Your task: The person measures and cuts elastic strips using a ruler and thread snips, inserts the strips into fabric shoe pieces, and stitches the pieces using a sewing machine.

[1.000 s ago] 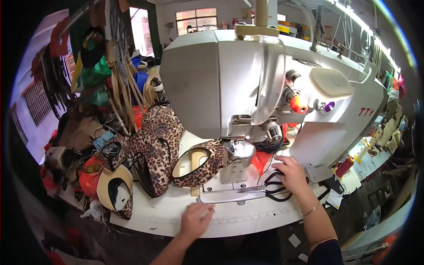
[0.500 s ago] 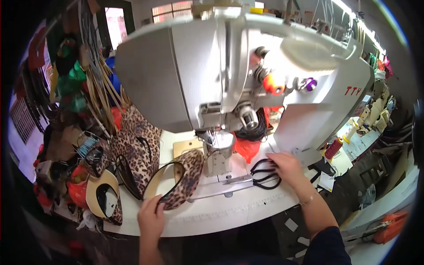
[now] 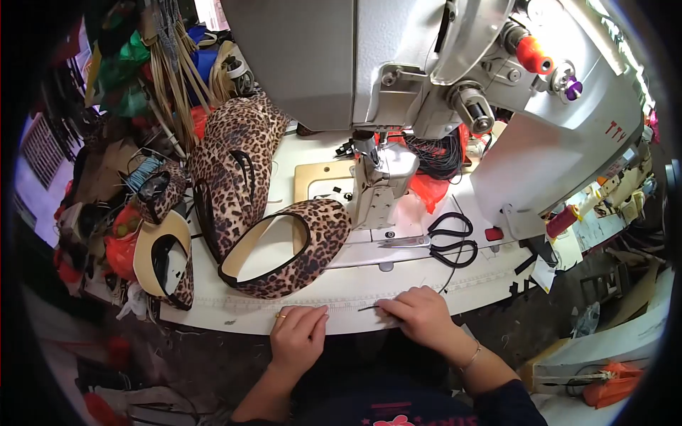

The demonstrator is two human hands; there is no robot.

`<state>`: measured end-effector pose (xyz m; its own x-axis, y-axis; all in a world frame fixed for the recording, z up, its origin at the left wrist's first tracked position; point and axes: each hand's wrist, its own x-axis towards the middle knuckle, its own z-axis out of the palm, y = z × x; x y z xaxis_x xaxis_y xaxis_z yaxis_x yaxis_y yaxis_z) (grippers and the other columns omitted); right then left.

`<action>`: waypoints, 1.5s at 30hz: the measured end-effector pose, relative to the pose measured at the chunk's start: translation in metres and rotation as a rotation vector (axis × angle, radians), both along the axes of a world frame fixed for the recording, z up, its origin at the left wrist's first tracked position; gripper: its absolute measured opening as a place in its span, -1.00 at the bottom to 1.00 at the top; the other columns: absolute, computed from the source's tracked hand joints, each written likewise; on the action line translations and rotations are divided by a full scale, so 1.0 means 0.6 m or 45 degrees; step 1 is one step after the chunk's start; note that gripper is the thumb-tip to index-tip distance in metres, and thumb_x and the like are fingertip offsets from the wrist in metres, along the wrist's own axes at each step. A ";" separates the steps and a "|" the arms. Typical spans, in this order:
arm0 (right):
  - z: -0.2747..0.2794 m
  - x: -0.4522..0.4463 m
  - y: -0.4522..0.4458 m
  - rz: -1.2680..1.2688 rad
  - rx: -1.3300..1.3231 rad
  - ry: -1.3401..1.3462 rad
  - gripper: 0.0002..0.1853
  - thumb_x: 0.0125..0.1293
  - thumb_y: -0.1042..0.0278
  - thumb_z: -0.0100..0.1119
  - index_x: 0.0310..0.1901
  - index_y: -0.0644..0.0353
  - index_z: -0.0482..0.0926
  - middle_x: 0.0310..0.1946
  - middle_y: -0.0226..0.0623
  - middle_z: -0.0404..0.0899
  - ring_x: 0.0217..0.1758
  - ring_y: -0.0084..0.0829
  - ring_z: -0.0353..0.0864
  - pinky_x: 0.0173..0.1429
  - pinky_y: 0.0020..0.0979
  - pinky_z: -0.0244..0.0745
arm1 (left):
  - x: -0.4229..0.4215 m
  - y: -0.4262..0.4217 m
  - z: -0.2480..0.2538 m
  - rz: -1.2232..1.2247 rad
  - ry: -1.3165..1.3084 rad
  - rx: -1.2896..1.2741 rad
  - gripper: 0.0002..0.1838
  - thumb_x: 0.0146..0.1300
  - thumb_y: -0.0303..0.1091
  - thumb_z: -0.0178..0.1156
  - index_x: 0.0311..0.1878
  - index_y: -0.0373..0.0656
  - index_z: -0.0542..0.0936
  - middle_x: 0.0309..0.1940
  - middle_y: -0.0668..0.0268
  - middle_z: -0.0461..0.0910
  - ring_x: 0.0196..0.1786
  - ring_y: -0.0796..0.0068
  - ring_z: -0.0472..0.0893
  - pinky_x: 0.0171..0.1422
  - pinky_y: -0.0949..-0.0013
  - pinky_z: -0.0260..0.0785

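The right hand [image 3: 419, 316] has thumb and finger pinched on a short black strip [image 3: 367, 308], its free end toward nine o'clock. At the right hand's nine o'clock, the left hand [image 3: 298, 337] is loosely curled; I cannot tell whether it grips anything. Twelve o'clock from the left hand, a leopard upper [image 3: 317, 241] lies on the table [image 3: 256, 319]. Scissors [image 3: 431, 242] lie toward the right hand's one o'clock.

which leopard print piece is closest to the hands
The leopard piece immediately left of the machine's post; the others lie farther left or farther back.
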<state>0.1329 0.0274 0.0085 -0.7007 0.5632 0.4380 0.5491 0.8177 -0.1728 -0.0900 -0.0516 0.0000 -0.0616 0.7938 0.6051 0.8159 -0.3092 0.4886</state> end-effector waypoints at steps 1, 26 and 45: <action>-0.011 -0.007 0.006 0.033 -0.083 0.137 -0.70 -0.16 0.44 0.26 -0.27 -0.03 0.59 -0.55 -0.52 0.50 -0.49 -0.43 0.45 -0.40 -0.41 0.31 | -0.004 -0.006 -0.006 0.035 0.001 0.000 -0.82 -0.09 -0.59 0.29 -0.34 -0.20 0.63 -0.42 0.23 0.56 -0.33 0.23 0.53 -0.21 0.30 0.38; -0.005 -0.010 0.014 0.007 -0.376 0.217 -0.66 -0.21 0.52 0.30 -0.27 0.09 0.61 -0.44 -0.39 0.59 -0.40 -0.35 0.58 -0.36 -0.42 0.48 | 0.068 -0.017 -0.031 -0.062 0.548 -0.242 -0.28 -0.14 -0.19 0.33 0.15 -0.27 0.41 0.20 0.22 0.37 -0.05 0.42 0.40 0.05 0.30 0.08; -0.005 -0.002 0.004 -0.370 -0.357 0.385 -0.90 -0.04 0.42 0.32 -0.41 0.06 0.66 -0.64 -0.38 0.50 -0.60 -0.39 0.51 -0.50 -0.45 0.41 | 0.071 -0.023 -0.025 -0.096 0.602 -0.327 -0.22 -0.19 -0.20 0.36 0.16 -0.34 0.37 0.23 0.11 0.32 -0.01 0.29 0.35 0.04 0.21 0.11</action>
<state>0.1315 0.0295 0.0053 -0.3627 0.8413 0.4008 0.6386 0.5377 -0.5506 -0.0471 -0.0654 -0.0151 0.2333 0.9115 0.3388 0.9451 -0.2945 0.1416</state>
